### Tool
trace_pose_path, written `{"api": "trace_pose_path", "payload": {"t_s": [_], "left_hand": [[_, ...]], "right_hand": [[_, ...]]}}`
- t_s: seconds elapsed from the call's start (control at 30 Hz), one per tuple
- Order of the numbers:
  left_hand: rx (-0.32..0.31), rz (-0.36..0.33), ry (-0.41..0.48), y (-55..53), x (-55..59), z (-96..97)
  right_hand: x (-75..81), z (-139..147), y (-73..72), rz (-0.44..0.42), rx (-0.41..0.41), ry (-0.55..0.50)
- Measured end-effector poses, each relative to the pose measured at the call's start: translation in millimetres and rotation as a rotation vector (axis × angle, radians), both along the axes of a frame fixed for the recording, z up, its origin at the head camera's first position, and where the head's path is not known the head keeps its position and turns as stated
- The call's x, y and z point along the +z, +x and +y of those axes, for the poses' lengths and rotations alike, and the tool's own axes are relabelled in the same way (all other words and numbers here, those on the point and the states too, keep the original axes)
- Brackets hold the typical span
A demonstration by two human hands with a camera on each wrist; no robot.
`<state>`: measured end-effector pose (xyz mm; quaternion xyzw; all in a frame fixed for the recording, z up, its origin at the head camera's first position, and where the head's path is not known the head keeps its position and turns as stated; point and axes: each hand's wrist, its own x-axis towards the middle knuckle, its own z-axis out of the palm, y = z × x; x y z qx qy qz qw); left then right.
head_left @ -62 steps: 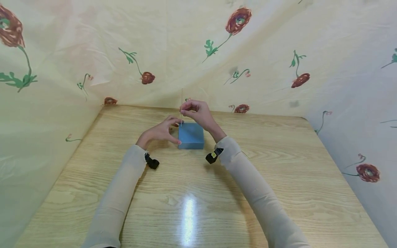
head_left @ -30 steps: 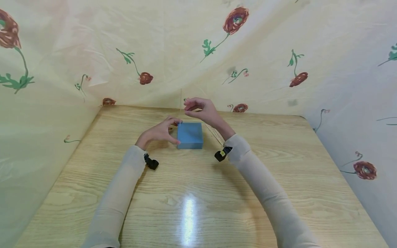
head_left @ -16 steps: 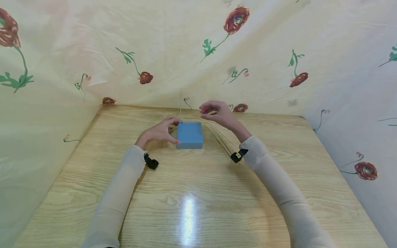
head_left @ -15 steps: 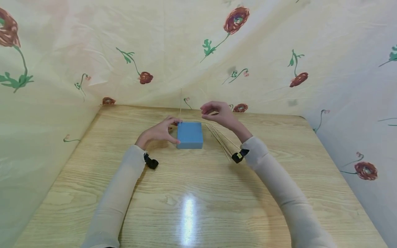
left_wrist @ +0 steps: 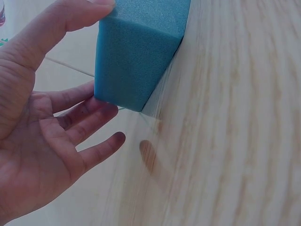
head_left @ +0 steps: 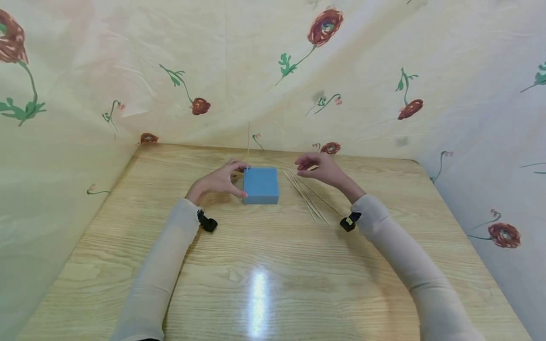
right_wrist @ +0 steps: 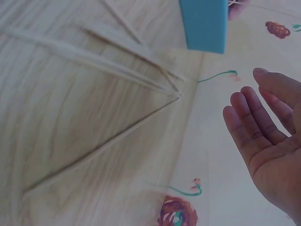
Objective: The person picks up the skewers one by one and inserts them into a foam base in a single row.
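Note:
A blue foam block [head_left: 261,185] sits on the table near the back. My left hand [head_left: 218,180] holds it from the left, thumb at the front corner and fingers at the rear side. In the left wrist view the thumb [left_wrist: 61,23] presses the top edge of the foam block [left_wrist: 134,66]. One thin wooden skewer [head_left: 248,147] stands upright in the block's back left corner. Several more skewers [head_left: 308,195] lie fanned on the table to the block's right. Above their far ends hovers my right hand [head_left: 322,169], its fingers loosely bent with nothing between them.
A wood-grain table [head_left: 213,270] spreads in front of both arms. Behind and at the sides hangs a pale flower-print sheet [head_left: 251,66], meeting the table just past the block. Each wrist carries a small black camera [head_left: 207,222].
My right hand has let go of the upright skewer, moved right and then lowered toward the lying skewers. The skewer stands by itself. The left hand keeps its place on the block.

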<state>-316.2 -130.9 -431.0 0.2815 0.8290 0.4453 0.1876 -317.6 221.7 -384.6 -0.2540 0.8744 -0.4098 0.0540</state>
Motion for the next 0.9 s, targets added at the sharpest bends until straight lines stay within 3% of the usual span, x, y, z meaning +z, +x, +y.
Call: {"api": "trace_pose_path", "payload": {"t_s": [0.37,0.9], "left_hand": [[-0.014,0.014,0.012,0.8,-1.8,0.0],[-0.003,0.015,-0.007,0.1,-0.1,-0.4]], "right_hand": [[-14.4,26.5,-2.4,0.028,0.041,0.07],[-29.7,38.8,-2.0,-0.052,0.053,0.24]]}}
